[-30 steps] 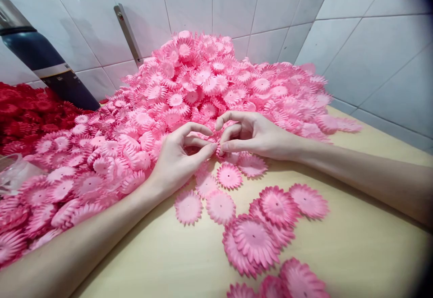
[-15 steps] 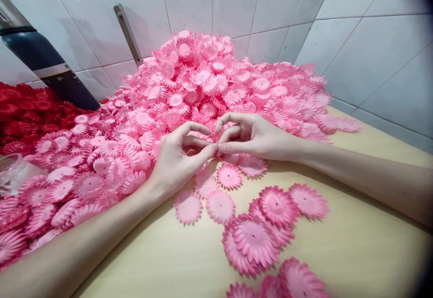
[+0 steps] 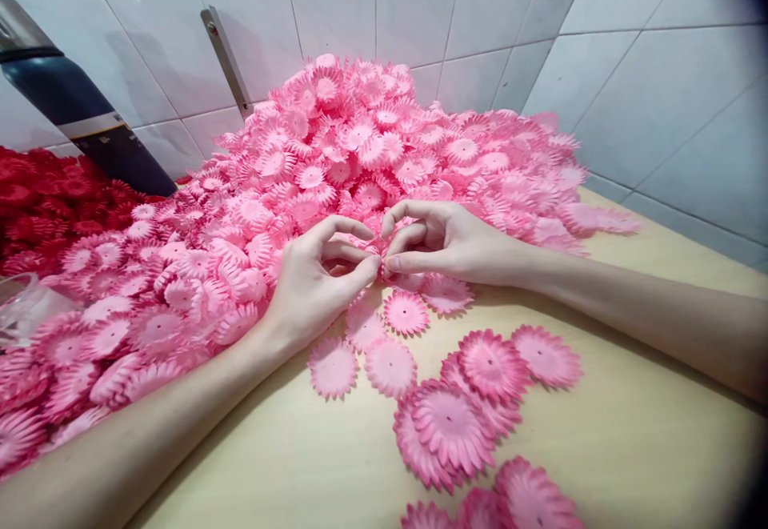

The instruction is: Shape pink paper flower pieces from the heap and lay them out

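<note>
My left hand (image 3: 321,281) and my right hand (image 3: 459,242) meet at their fingertips in front of a big heap of pink fabric petal discs (image 3: 360,137). Both hands are pinched, thumb against fingers. A small bit of pink shows between the two pinches, edge-on and mostly hidden by the fingers; it looks like part of a petal disc. Just below the fingertips a pink disc with a darker rim (image 3: 406,312) lies flat on the table. Paler discs (image 3: 334,367) lie beside it, to the lower left.
Darker-rimmed pink discs (image 3: 453,425) overlap on the pale wooden table (image 3: 270,465) at the front. Red discs (image 3: 36,201) are piled at the left, by a dark blue bottle (image 3: 90,105). Clear plastic (image 3: 33,309) sits at the left edge. Tiled walls (image 3: 408,9) stand behind.
The fingertips of my two hands have parted slightly, and a little more pink shows between them. The discs on the table have not moved.
</note>
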### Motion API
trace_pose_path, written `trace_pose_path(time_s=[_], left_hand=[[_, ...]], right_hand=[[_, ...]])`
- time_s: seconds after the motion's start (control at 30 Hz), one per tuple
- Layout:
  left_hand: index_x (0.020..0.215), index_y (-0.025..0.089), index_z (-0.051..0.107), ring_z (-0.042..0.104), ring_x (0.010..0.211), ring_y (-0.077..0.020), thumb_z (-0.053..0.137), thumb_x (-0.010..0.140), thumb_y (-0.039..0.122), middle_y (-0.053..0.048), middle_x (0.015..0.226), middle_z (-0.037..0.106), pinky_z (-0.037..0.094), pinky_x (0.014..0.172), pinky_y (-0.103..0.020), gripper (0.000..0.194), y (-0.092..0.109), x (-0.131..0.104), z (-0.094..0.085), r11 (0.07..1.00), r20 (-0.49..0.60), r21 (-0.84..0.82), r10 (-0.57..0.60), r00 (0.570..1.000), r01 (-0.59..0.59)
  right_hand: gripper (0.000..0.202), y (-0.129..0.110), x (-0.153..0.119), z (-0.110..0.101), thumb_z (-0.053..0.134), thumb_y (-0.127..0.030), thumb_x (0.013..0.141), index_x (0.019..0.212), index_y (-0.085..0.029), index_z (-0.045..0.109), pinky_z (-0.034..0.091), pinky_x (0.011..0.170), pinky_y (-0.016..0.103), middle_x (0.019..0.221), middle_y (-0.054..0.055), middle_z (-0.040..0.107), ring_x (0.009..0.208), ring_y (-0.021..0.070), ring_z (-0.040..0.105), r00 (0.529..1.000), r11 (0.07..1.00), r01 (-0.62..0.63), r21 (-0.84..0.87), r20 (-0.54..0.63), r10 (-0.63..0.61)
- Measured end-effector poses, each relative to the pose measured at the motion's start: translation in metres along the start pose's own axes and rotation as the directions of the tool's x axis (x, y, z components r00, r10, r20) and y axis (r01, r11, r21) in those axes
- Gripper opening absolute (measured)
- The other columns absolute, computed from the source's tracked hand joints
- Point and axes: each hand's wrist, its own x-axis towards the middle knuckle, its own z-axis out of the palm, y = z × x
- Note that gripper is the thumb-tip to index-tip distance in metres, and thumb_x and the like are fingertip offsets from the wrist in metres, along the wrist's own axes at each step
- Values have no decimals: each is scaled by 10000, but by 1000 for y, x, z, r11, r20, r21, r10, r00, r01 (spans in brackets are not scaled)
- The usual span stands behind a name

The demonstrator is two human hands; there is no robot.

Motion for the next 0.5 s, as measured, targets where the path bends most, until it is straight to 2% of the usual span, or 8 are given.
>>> trace_pose_path(time_s=[0.3,0.5], left_hand=[[925,166,614,723,703,-178,695,739,174,-28,738,739,578,641,-254,202,0,0,0,1000,-14,1,-11,1000,11],[895,177,621,698,648,-149,687,743,172,-14,707,724,505,522,-200,166,1,-2,1,998,-37,49,42,998,-41]], right_hand=[[302,-1,0,1,762,-218,739,938,-179,538,517,638,262,740,24,727,689,151,671,1000,1000,-13,-1,-5,13],[288,0,0,1,758,-198,739,926,-180,540,516,644,263,733,18,724,680,144,664,1000,1000,-13,18,-9,14]])
